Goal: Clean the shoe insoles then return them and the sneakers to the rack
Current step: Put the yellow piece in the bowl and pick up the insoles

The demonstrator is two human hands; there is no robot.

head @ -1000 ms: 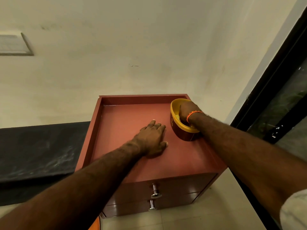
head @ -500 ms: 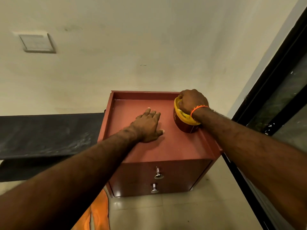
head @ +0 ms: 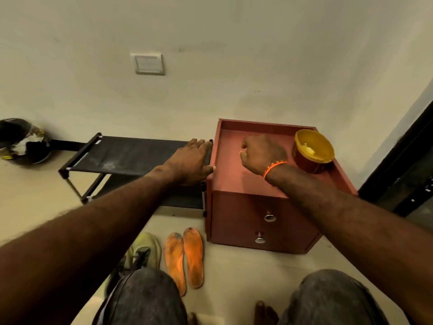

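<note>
Insoles (head: 184, 259) lie beside half-hidden sneakers (head: 140, 254); left hand (head: 189, 163) fingers released, right hand (head: 262, 152) clenched, contents unseen.

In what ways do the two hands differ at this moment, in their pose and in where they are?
The left hand lies flat with straight fingers at the left edge of the red cabinet, over the black rack; the right hand is curled into a fist above the cabinet top, beside the yellow tub. Only the right wrist bears an orange band. Whether the fist holds something is hidden. Neither hand touches the insoles.
</note>
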